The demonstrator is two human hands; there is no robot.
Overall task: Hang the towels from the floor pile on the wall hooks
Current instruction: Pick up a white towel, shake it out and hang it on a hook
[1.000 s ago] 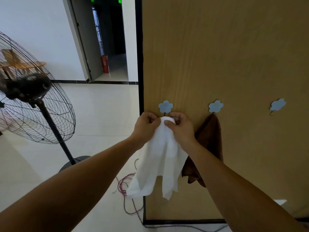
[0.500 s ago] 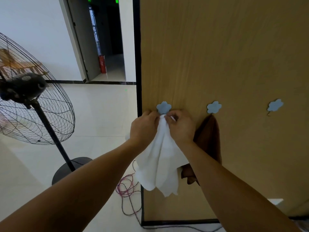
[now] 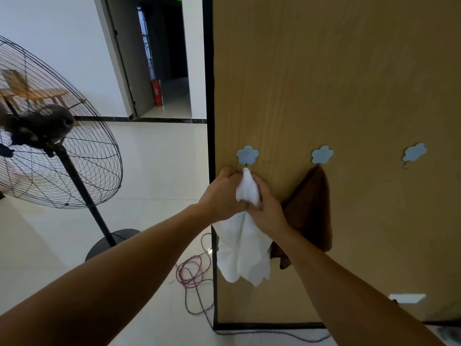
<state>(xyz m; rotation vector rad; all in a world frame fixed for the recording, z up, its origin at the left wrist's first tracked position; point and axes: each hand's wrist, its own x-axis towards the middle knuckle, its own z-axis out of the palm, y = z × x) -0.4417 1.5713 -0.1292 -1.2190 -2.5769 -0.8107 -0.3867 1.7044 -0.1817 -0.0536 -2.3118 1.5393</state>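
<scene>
One soft white towel [image 3: 243,250] is up against the tall brown wooden wall board [image 3: 324,71]. Its bunched top reaches right up to the first blue flower-shaped hook [image 3: 247,154], and I cannot tell if it is caught on the hook. The rest of it hangs down loose. My left hand [image 3: 222,193] has its fingers curled round the top of the towel on one side. My right hand [image 3: 268,211] squeezes it from the other side, and the two hands touch. Just beside them a dark brown towel [image 3: 311,211] hangs from the second blue flower hook [image 3: 321,154]. A third blue hook [image 3: 414,152] is further along with nothing on it. Down on the pale shiny floor lies a tangled pink and black cord [image 3: 192,270]. Off to the left stands a big black wire fan on a pole [image 3: 50,136].
</scene>
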